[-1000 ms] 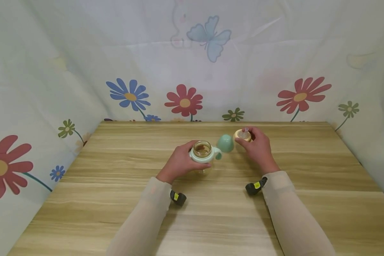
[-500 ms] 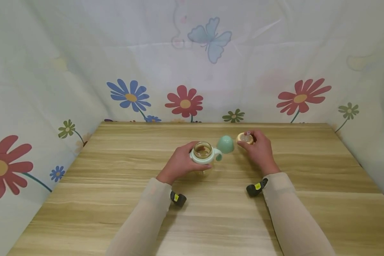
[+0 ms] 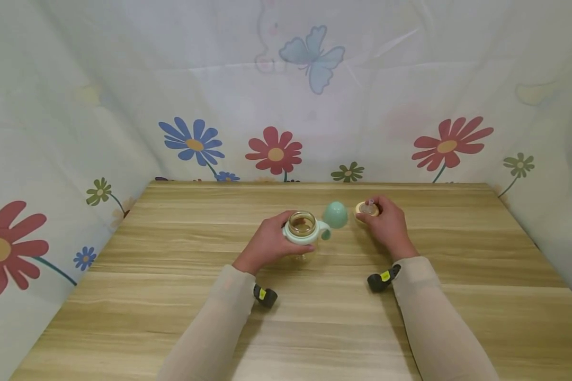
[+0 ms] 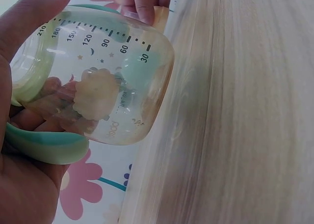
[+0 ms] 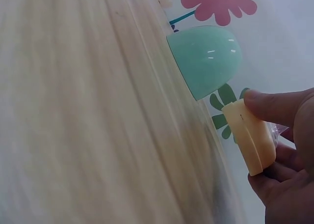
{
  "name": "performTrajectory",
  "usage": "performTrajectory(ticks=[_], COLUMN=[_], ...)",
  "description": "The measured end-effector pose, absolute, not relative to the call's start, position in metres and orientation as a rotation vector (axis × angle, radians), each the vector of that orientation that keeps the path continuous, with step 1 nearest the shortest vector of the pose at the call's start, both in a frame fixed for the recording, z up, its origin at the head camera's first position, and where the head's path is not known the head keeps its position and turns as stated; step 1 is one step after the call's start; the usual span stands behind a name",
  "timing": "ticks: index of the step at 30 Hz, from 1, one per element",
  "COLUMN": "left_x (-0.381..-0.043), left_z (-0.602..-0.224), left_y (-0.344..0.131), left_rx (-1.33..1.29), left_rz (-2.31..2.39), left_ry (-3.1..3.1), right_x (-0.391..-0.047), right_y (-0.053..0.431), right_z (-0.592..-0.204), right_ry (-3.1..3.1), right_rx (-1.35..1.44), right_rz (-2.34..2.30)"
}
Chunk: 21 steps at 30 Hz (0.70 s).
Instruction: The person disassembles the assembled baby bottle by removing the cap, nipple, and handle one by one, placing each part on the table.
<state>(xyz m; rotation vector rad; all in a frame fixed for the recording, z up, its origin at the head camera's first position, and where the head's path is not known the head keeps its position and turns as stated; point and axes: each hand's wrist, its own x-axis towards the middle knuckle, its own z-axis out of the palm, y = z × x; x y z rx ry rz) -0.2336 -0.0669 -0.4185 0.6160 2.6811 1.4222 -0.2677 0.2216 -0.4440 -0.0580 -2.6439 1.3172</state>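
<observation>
My left hand [image 3: 270, 242] grips a clear baby bottle [image 4: 110, 81] with a pale green collar and side handles. The bottle's mouth is uncovered at the top, and measuring marks run along its side. In my right hand [image 3: 387, 222] is a nipple ring [image 5: 252, 135], cream-yellow with a clear nipple, pinched between thumb and fingers. In the right wrist view it is tilted, close over the table. A mint green dome cap [image 3: 336, 215] stands on the table between the bottle and the ring.
The wood-grain table [image 3: 314, 328] reaches back to a white curtain [image 3: 386, 95] printed with flowers and a butterfly. Each wrist wears a small black camera, one on the left [image 3: 266, 296] and one on the right.
My right hand has moved slightly right and lower in the head view with the nipple ring, away from the dome cap. My left hand and the bottle have stayed in place.
</observation>
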Motion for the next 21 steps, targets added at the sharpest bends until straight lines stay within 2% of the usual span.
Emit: performTrajectory(ticks=[21], left_x=[-0.2337], left_z=[-0.4185], left_y=[-0.0669], left_rx=[0.626], left_rz=[1.421], left_ry=[2.662], right_x=[-0.2702], right_y=[0.2266], right_z=[-0.4513], right_ry=[-2.720], right_rx=[-0.045], right_rz=[1.336])
